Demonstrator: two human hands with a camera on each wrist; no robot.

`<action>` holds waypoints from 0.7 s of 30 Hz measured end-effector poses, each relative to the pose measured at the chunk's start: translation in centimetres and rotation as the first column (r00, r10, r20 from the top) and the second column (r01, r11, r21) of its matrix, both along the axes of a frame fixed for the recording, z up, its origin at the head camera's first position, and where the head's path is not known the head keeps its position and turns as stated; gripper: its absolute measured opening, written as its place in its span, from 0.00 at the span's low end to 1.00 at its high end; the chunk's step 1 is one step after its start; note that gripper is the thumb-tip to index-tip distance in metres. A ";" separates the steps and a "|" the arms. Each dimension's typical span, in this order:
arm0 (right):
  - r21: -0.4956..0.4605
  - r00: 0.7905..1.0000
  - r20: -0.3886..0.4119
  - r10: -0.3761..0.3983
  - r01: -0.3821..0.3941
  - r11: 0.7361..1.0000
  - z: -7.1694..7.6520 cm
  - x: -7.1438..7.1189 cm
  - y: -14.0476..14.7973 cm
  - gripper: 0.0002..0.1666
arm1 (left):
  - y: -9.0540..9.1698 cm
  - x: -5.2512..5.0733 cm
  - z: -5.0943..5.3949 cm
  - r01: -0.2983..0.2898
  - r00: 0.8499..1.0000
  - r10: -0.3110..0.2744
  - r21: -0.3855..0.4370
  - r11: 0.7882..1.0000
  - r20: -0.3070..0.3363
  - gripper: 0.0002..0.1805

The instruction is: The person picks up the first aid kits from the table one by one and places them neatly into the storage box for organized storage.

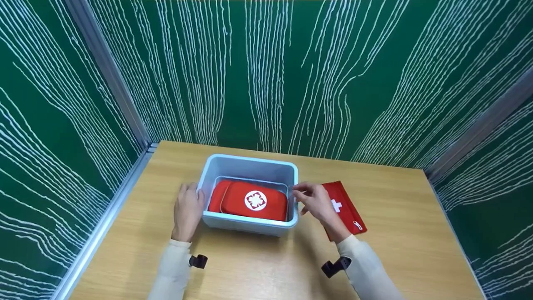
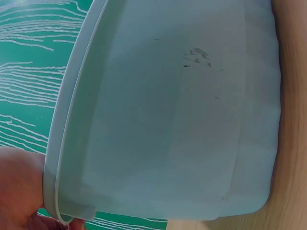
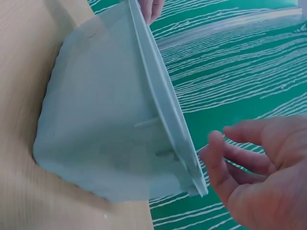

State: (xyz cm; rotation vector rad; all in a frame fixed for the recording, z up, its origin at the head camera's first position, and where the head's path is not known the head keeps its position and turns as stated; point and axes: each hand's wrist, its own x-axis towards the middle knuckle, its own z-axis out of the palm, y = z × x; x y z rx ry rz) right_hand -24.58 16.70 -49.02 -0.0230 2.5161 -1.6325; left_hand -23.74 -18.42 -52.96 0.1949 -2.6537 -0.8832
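Observation:
A pale blue plastic bin point(image 1: 250, 227) stands on the table. Inside it lies a red zip case point(image 1: 272, 204) with a round white emblem, partly over another red item point(image 1: 216, 196) at the left. My left hand point(image 1: 188, 208) grips the bin's left rim; the left wrist view shows fingertips curled at the rim's corner. By the right rim is my right hand point(image 1: 314, 201), its fingers loosely bent and holding nothing. The right wrist view shows a small gap between those fingers point(image 3: 217, 163) and the bin. A flat red pouch point(image 1: 347, 204) with a white cross lies partly beneath the right forearm.
The wooden table point(image 1: 391, 233) reaches back to a green wall point(image 1: 266, 75) with wavy white lines. Metal posts point(image 1: 110, 71) and a rail edge the sides. A black wrist mount point(image 1: 198, 261) sits on each sleeve.

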 end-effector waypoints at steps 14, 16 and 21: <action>0.048 0.950 0.020 -0.311 0.310 0.950 -6.2 1.6 10.3 0.19 | -0.1 0.3 -0.1 0.013 1.000 -0.013 0.003 1.000 -0.002 0.16; 0.085 0.936 0.020 -0.352 0.349 0.933 -7.3 2.1 12.1 0.19 | -0.1 0.3 -0.1 0.010 1.000 -0.010 0.003 1.000 0.001 0.16; 0.153 0.905 0.070 -0.420 0.406 0.901 -9.4 3.4 16.1 0.22 | 0.0 0.2 0.1 0.008 1.000 -0.008 0.010 1.000 0.009 0.17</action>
